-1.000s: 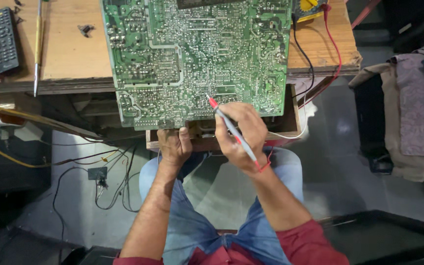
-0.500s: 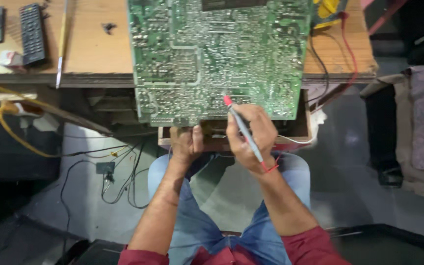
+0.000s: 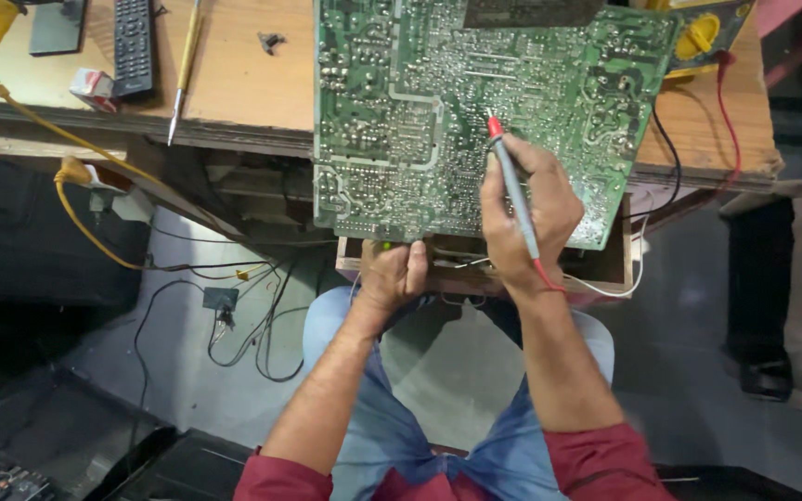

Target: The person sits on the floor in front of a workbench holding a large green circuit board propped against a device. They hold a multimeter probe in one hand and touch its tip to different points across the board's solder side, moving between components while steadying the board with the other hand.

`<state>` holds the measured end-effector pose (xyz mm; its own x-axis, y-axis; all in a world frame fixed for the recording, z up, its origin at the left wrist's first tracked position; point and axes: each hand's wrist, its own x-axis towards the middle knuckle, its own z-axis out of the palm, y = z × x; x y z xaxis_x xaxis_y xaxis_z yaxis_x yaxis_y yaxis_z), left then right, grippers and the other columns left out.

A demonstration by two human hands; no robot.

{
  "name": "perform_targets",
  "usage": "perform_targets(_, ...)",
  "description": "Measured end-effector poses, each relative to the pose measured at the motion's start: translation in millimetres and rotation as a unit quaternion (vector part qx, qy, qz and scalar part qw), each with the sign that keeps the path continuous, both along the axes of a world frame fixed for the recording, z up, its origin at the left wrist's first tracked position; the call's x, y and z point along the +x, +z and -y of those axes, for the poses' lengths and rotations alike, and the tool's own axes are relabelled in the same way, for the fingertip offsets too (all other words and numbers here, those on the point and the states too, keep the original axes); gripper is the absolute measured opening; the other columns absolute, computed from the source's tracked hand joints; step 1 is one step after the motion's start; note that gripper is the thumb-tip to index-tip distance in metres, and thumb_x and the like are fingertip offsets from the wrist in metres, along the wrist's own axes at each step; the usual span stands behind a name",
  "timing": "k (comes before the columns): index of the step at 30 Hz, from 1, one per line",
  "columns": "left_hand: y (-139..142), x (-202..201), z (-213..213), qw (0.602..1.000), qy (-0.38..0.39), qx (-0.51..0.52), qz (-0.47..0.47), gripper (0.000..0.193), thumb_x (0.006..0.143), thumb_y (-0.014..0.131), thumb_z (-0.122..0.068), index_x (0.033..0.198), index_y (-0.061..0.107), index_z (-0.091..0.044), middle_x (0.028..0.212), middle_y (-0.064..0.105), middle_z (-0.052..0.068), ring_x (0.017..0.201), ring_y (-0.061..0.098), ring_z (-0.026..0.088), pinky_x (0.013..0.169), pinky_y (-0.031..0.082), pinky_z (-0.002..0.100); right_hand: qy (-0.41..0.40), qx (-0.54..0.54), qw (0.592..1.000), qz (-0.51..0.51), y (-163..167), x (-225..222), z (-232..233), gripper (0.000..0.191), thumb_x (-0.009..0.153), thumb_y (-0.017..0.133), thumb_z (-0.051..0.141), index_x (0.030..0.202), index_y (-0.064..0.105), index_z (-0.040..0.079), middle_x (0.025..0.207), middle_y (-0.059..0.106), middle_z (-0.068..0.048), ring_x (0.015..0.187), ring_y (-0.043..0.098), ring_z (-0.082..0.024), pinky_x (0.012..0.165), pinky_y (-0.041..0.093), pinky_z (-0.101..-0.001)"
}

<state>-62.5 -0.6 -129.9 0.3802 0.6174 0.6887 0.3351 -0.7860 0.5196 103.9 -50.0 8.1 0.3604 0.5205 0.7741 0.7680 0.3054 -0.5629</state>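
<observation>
Right hand (image 3: pixel 523 223) clamped pen-style on grey probe (image 3: pixel 512 190); red tip touching solder side of green board (image 3: pixel 401 121), near board centre. Probe axis slanting from tip back toward wrist. Left hand (image 3: pixel 392 276) closed on board's near edge, steadying it, well apart from tip. Board overhanging counter (image 3: pixel 243 83) front. Left of board: screwdriver (image 3: pixel 183 65), remote (image 3: pixel 132 42). Right of board: yellow meter (image 3: pixel 712 32), its red lead (image 3: pixel 724 102) trailing. Nothing obstructing tip.
</observation>
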Motion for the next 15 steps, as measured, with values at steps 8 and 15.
perform_targets(8,9.2,0.8,-0.8,0.999,-0.032,-0.018,0.017,0.018,0.092,0.057,-0.014,0.09,0.073,-0.006,0.092,0.071,0.014,0.083,0.068,0.037,0.081,0.054,0.048,-0.007,0.017,1.0,0.022,2.8,11.0,-8.9,0.021,0.099,0.078,-0.005,0.116,0.068,0.0,0.11,0.072,-0.015,0.099,0.074,-0.028,0.091,0.059,-0.0358)
perform_targets(15,16.6,0.7,1.2,0.998,-0.039,-0.045,0.007,0.02,0.093,0.057,-0.014,0.093,0.075,-0.005,0.092,0.072,0.014,0.082,0.068,0.036,0.081,0.055,0.047,-0.014,0.013,0.999,0.031,2.6,12.6,-9.5,0.021,0.098,0.079,-0.004,0.115,0.069,0.001,0.11,0.072,-0.014,0.101,0.074,-0.029,0.092,0.059,-0.0372)
